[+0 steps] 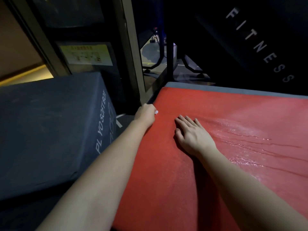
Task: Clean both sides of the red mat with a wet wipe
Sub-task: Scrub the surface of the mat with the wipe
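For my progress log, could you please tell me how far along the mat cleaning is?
Done: the red mat glistens wet on the right. In hand: the left hand clutches a wipe at the mat's left edge; the right hand lies flat on top. Left: the dull left area and unseen underside.

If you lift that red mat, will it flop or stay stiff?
Probably sags: the red mat looks thick and cushiony, with a rounded edge. Its wet streaks shine, so that part is likely slippery. It's wide, so likely needs both the left hand, clutching a white wipe, and the flat right hand.
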Available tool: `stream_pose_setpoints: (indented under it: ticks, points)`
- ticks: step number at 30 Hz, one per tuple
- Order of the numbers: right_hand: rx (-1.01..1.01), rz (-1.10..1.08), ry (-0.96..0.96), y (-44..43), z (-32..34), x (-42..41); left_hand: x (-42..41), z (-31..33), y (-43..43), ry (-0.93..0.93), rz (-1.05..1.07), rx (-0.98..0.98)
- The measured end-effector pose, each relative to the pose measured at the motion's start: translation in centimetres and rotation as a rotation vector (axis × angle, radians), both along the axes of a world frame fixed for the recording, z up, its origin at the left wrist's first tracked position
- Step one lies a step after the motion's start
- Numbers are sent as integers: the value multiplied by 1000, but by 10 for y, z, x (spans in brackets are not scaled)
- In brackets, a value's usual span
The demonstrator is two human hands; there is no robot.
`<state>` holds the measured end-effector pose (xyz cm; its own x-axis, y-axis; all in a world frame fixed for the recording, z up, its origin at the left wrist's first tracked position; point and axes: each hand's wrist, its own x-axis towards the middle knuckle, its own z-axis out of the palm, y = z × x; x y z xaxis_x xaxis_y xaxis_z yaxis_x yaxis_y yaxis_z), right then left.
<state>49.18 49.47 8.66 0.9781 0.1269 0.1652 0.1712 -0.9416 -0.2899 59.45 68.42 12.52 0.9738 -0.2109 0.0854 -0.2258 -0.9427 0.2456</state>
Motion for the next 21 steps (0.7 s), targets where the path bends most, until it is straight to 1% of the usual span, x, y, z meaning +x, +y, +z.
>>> stream_pose_setpoints:
  ticks: [5,8,10,11,13,14,16,18,21]
  points:
    - [-10,4,29,2,5,-3,-42,-4,26,27,-20,14]
    - [-102,-61,18,8,11,-13,-65,-5,41,30,-43,34]
    - [-155,-115,-1,17,17,-32,-70,-3,37,31,-16,34]
    - [-131,-126,34,22,19,-45,-67,-1,33,29,0,18]
    - [16,-165,182,35,21,-79,-60,2,27,21,15,-15]
    - [61,-179,219,40,19,-95,-56,2,26,11,15,-26]
    - [3,-179,166,46,11,-118,-54,-1,25,4,36,-34]
    - [-29,-201,99,46,6,-119,-60,-4,28,-4,52,-24]
    - [-47,-212,98,48,4,-113,-78,-8,44,8,21,-32]
